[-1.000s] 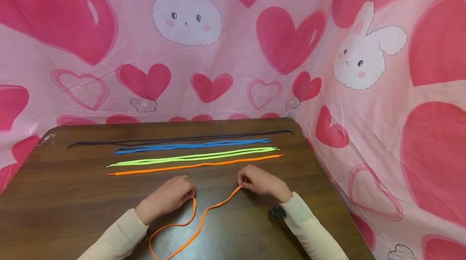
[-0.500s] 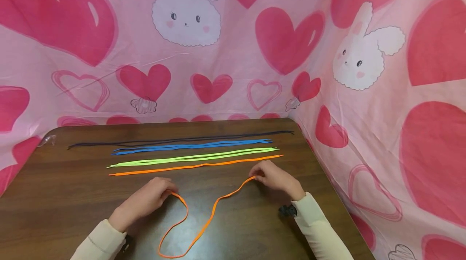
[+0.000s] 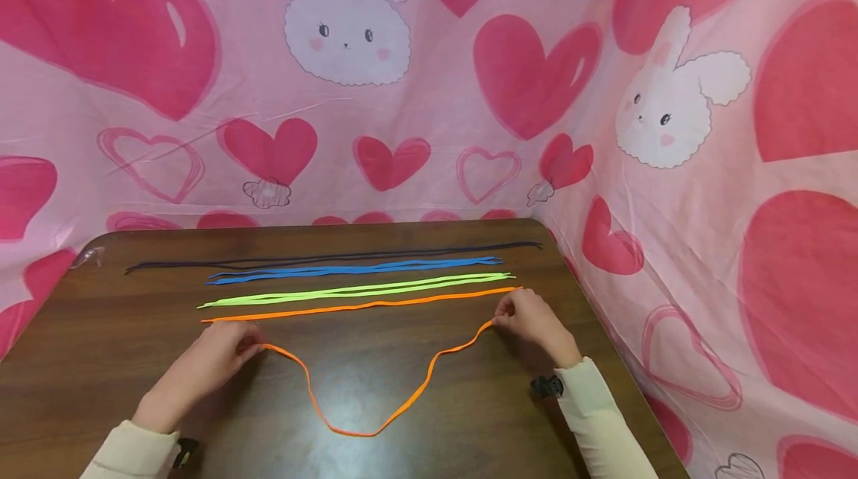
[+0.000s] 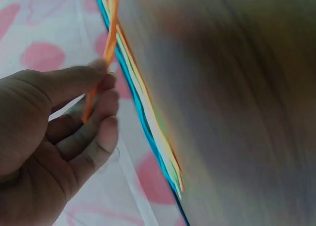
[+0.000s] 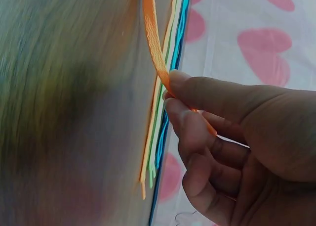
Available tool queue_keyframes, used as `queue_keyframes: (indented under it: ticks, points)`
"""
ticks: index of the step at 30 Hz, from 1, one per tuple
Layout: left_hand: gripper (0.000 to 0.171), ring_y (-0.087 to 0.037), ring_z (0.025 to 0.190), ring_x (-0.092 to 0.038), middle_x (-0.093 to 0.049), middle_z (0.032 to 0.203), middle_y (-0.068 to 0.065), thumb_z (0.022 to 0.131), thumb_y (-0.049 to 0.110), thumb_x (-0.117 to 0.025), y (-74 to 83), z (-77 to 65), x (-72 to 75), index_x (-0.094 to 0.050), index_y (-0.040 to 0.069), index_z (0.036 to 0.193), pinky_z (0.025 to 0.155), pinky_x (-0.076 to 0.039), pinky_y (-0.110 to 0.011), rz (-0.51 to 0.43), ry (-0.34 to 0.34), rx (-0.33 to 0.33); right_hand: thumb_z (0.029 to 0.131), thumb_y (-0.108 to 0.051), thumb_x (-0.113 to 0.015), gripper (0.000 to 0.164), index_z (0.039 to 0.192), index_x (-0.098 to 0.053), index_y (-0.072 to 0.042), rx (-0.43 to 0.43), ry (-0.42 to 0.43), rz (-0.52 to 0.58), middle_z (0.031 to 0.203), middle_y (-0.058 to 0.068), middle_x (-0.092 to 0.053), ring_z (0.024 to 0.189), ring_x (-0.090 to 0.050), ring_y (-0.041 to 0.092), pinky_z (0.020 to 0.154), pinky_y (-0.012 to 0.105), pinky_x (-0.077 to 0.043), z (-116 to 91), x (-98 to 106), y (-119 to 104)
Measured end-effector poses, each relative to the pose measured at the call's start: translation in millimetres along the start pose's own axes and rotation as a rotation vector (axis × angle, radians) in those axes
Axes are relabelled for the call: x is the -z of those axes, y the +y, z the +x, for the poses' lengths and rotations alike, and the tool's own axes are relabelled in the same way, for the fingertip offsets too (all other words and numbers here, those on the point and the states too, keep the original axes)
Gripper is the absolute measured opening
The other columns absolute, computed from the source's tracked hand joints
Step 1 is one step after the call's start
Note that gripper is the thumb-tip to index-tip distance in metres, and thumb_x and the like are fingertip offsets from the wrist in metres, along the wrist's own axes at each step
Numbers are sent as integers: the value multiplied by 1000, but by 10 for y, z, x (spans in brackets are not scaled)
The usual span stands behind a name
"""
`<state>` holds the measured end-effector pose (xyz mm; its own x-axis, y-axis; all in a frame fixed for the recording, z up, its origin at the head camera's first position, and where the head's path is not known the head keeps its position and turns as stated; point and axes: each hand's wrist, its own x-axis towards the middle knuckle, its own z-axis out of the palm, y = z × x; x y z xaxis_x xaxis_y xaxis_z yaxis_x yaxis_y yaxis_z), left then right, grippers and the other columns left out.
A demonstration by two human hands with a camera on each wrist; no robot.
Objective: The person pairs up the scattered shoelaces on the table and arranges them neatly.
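An orange shoelace (image 3: 418, 392) hangs in a wide U between the two hands, its middle sagging toward the near side of the table. My left hand (image 3: 213, 357) pinches one end between thumb and fingers, and a short tail pokes past them in the left wrist view. The other end is pinched by my right hand (image 3: 534, 321); its tip shows beyond the fingers in the right wrist view. Just behind both hands a second orange shoelace (image 3: 362, 305) lies nearly straight across the brown table (image 3: 295, 434).
Farther back, roughly parallel, lie green shoelaces (image 3: 362, 290), blue shoelaces (image 3: 362, 268) and dark shoelaces (image 3: 348, 254). A small clear plastic piece (image 3: 87, 257) is at the back left corner. Pink heart-patterned cloth (image 3: 429, 106) hangs behind and along the right side.
Both hands have moved apart, the left one far to the left and the right one to the right and slightly back. The held orange shoelace has spread from a loop into a wide U.
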<state>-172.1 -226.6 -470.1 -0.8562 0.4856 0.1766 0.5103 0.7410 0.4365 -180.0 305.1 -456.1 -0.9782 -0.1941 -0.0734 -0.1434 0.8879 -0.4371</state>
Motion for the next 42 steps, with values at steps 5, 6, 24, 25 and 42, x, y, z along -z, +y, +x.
queue_keyframes:
  ticks: [5,6,24,25,42]
  points:
    - [22,-7,63,-47,-63,70,7,78,-8,-79,-182,-91,95,-73,13,78,58,-46,-31,59,25,45,89,-6,-76,2,87,-77,-6,-13,0,11,79,-1,-71,70,-59,14,70,34,-55,-15,45,120]
    - [22,-8,62,-48,-64,70,6,78,-9,-78,-217,-110,112,-73,12,78,57,-46,-32,64,26,53,89,-5,-76,2,89,-78,-4,-17,1,12,81,0,-72,72,-60,14,72,35,-56,-21,56,142]
    - [3,-25,66,-60,-68,74,-8,84,1,-75,-620,-274,285,-74,3,84,58,-49,-50,96,18,264,83,-22,-84,16,74,-74,-14,-231,92,-50,71,-3,-67,67,-57,17,60,37,-46,-67,132,462]
    - [3,-27,67,-61,-69,76,-10,84,-1,-74,-627,-272,282,-74,2,85,59,-50,-52,95,18,263,84,-21,-83,15,75,-74,-14,-236,92,-51,72,-2,-68,68,-57,18,61,38,-47,-59,127,476]
    - [2,-35,71,-65,-70,75,-10,83,1,-76,-769,-250,281,-75,2,84,63,-50,-58,90,18,277,89,-21,-78,13,82,-74,-11,-313,116,-64,78,2,-68,72,-59,21,67,44,-51,104,109,618]
